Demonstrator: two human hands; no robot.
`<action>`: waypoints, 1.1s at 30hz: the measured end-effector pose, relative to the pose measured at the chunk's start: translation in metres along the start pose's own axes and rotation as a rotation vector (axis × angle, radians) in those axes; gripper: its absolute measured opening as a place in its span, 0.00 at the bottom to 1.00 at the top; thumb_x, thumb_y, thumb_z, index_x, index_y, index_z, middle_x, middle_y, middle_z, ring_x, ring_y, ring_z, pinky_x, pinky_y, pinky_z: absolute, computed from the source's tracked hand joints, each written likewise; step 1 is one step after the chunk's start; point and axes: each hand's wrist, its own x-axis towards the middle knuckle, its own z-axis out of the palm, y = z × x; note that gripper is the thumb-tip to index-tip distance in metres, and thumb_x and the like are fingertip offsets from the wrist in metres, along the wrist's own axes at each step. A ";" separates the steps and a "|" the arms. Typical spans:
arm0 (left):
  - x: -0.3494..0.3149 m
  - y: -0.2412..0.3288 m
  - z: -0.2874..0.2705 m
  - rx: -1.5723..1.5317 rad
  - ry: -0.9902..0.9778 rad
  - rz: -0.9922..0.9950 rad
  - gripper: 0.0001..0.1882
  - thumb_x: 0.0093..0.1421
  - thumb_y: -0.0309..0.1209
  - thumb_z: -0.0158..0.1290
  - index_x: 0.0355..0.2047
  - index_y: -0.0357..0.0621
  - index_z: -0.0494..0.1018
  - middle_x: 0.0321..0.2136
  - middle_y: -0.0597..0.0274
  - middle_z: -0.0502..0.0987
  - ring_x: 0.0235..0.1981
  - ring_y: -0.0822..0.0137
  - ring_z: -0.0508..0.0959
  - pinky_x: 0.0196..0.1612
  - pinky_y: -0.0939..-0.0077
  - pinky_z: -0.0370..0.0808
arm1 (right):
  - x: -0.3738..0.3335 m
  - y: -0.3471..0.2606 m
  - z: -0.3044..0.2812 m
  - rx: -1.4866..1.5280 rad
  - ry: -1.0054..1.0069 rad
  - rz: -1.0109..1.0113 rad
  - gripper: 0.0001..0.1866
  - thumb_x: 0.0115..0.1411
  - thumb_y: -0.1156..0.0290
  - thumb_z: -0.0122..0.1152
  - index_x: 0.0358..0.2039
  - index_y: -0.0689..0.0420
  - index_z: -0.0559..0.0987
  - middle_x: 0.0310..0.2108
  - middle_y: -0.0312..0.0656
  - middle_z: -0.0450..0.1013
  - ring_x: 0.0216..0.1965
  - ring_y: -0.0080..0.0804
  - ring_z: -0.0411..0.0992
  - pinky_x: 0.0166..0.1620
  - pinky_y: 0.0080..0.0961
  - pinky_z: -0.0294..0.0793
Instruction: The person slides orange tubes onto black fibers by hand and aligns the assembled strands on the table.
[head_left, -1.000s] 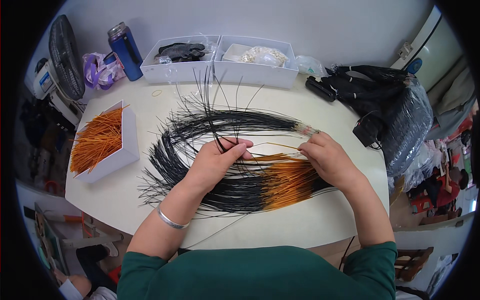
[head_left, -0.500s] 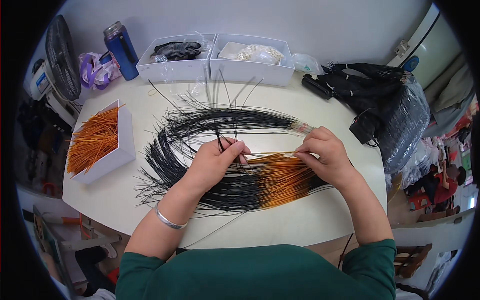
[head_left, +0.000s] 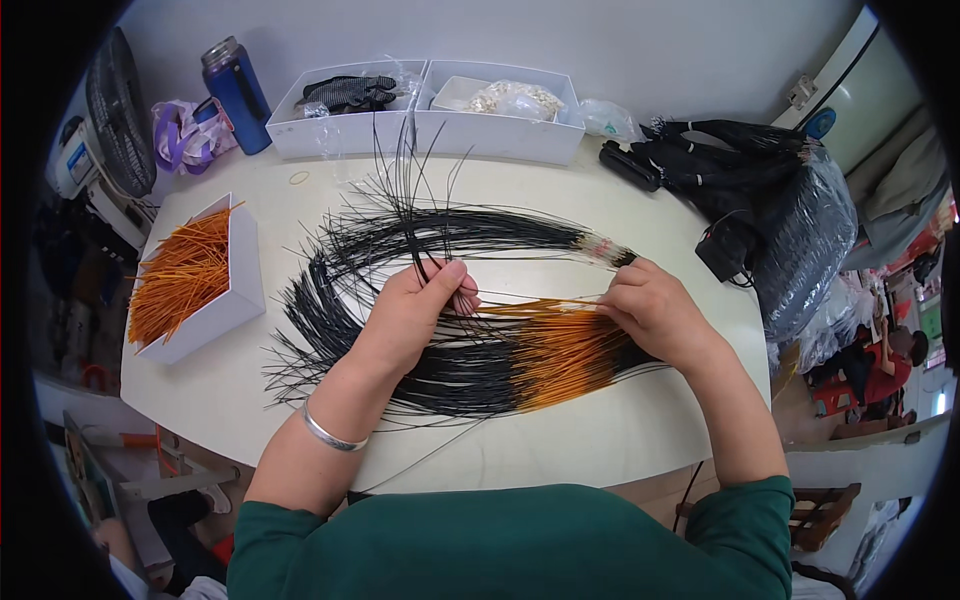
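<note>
A curved bundle of thin black wires (head_left: 450, 390) lies across the table, many of them covered by short orange tubes (head_left: 565, 358). My left hand (head_left: 408, 308) is closed on several black wires (head_left: 410, 215), whose loose ends fan upward past its fingers. At the right end of the orange tubes, my right hand (head_left: 655, 305) pinches with thumb and forefinger; its fingertips hide most of what they hold, which seems to be a wire with an orange tube. Behind it, the far arc of the wires ends in pale connectors (head_left: 603, 250).
A white box of orange tubes (head_left: 185, 275) stands at the left. Along the back are a blue bottle (head_left: 238, 95), a box with a dark glove (head_left: 345, 95) and a box of small pale parts (head_left: 515, 103). Black cable bundles (head_left: 705, 165) and a black adapter (head_left: 728, 250) lie at the right.
My left hand has moved slightly left and up, and the wire ends in it now stand more gathered and upright. My right hand stays at the end of the orange tubes.
</note>
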 end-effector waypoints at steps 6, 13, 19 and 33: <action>0.000 0.001 0.000 -0.028 0.046 -0.011 0.15 0.67 0.37 0.46 0.32 0.38 0.74 0.26 0.63 0.76 0.30 0.73 0.76 0.39 0.80 0.73 | -0.003 0.004 0.003 0.048 -0.001 0.036 0.04 0.50 0.76 0.65 0.25 0.59 0.78 0.26 0.39 0.71 0.33 0.39 0.68 0.36 0.32 0.71; -0.003 0.011 -0.003 0.015 0.050 -0.073 0.18 0.68 0.40 0.44 0.38 0.36 0.75 0.30 0.62 0.77 0.32 0.73 0.76 0.40 0.78 0.73 | -0.004 0.007 0.008 0.060 -0.006 0.238 0.03 0.53 0.73 0.64 0.27 0.58 0.79 0.29 0.40 0.69 0.37 0.39 0.67 0.41 0.32 0.70; -0.004 0.013 -0.004 -0.100 0.010 -0.017 0.20 0.69 0.44 0.40 0.36 0.40 0.73 0.33 0.61 0.77 0.37 0.73 0.75 0.42 0.76 0.72 | -0.001 0.002 0.007 0.167 -0.020 0.185 0.04 0.53 0.73 0.65 0.28 0.58 0.79 0.28 0.39 0.69 0.36 0.36 0.67 0.39 0.29 0.69; 0.002 0.008 -0.006 -0.448 -0.122 0.126 0.20 0.71 0.43 0.35 0.24 0.46 0.62 0.31 0.57 0.75 0.39 0.64 0.75 0.48 0.66 0.73 | 0.029 -0.015 0.019 0.140 0.013 0.188 0.10 0.54 0.67 0.64 0.34 0.58 0.77 0.23 0.42 0.70 0.32 0.41 0.70 0.40 0.33 0.69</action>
